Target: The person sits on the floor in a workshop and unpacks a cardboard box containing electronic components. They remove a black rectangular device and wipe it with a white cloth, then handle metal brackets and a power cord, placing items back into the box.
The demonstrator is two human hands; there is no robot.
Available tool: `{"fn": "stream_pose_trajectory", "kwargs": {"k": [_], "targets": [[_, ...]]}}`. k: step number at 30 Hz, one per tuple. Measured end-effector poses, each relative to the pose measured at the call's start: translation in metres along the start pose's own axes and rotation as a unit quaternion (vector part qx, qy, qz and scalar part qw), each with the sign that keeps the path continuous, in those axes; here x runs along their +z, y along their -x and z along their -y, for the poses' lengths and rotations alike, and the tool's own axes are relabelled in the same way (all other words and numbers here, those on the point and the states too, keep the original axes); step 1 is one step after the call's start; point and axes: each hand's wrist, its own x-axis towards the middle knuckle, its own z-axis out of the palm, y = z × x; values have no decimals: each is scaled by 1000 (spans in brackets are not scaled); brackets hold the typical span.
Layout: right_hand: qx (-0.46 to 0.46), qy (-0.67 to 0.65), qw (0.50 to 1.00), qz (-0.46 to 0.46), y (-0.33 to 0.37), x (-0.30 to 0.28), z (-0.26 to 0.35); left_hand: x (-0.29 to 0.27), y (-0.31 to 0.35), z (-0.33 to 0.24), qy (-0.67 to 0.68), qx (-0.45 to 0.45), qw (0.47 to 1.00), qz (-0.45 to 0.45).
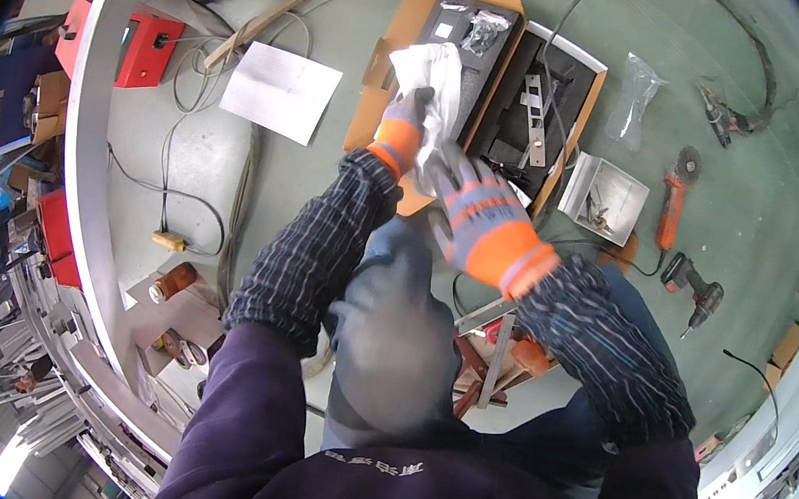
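Observation:
My left hand (398,136), in a grey and orange work glove, grips a crumpled white bag or wrapping (446,84); which of the two I cannot tell. The white piece lies over an open cardboard box (381,70) with a dark foam insert. My right hand (484,218), gloved alike, is beside the lower end of the white piece with its fingers apart, somewhat blurred. Just beyond it, a second box part with a black lining (509,92) holds a slotted metal plate (534,121). A small clear plastic packet (487,32) sits on the foam.
To the right are a clear plastic bag (633,101), a metal tray (616,195) with small parts, an angle grinder (673,200) and a cordless drill (695,288). At left lie a white sheet (281,93), a red machine (148,50) and cables. A metal beam (95,109) runs along the left.

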Motion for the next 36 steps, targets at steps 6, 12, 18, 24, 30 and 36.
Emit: {"fn": "stream_pose_trajectory", "kwargs": {"k": [6,12,18,24,30,36], "targets": [[58,-59,992,99,113,-22,-43,-17,-53,68,-468,230,847,-105],[140,-231,963,-5,157,-46,-54,0,-47,54,-689,170,691,-139],[126,-264,955,-52,142,-65,-50,-11,-55,44,-665,120,726,-128],[126,-253,957,-60,144,-70,-51,-9,-26,35,-671,222,694,-137],[111,-214,970,-12,143,-74,-46,-26,-24,90,-689,250,677,-74],[119,-263,957,-36,138,-76,-48,-26,-20,62,-737,363,567,-60]]}}
